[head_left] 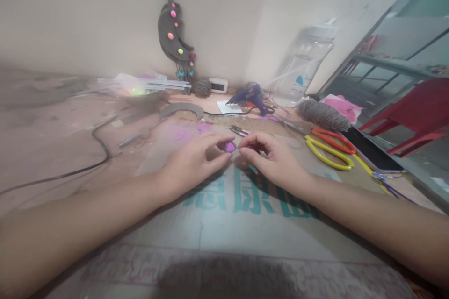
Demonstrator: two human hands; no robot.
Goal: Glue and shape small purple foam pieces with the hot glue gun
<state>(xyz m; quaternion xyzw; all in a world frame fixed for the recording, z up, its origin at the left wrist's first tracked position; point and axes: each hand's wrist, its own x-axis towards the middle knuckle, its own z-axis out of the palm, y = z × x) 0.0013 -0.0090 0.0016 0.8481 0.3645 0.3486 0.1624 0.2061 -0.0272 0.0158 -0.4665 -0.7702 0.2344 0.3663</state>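
Pale wall [224, 18] is rising behind a cluttered tabletop [70, 135], and a sheet with green characters [164, 236] is covering the part nearest the person. Off to the right, a red chair [417, 103] is standing beyond the edge. Against the wall a clear bottle [298, 72] is leaning in the lens's stretched view, while a dark crescent ornament [171, 32] dotted with bright beads is hanging farther left. A black phone [372, 149] is lying to the right, with yellow-and-red-handled scissors [328, 155] just beside it, a grey yarn skein [322, 113] behind them, and a blue glue gun [250, 96] resting near the wall. Both hands are meeting over the sheet: the left hand [191, 161] is pinching a small purple piece with a grey rim [230, 147] between thumb and forefinger, so its grip is grasping that piece, which is sitting between the two hands. The right hand [275, 159] is bringing thumb and forefinger together at the piece's right end; its grip is seemingly nipping a thin grey strand [238, 148], though the detail is very small. For neat work, the left fingertips should be keeping the piece steady without squashing it, and the right should be holding the strand lightly taut, staying close to the rim.
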